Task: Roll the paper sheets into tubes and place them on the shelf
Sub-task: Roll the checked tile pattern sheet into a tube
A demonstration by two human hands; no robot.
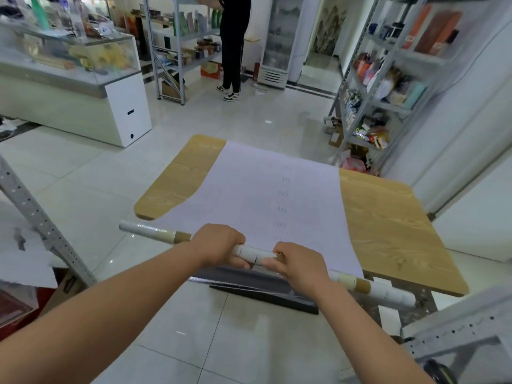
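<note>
A large white paper sheet (266, 195) with faint printed numbers lies flat on a wooden table (388, 223). A long white tube (256, 252) with brown bands lies across the sheet's near edge, its ends sticking out left and right. My left hand (219, 243) grips the tube left of its middle. My right hand (297, 263) grips it just to the right, fingers curled over the top. A dark glossy sheet edge (263, 289) hangs below the tube off the table's near side.
A grey metal shelf rack (388, 87) with goods stands at the right, and another rack post (41, 217) at the near left. A glass counter (69, 73) is far left. A person in black (232, 45) stands at a far shelf. Tiled floor lies around the table.
</note>
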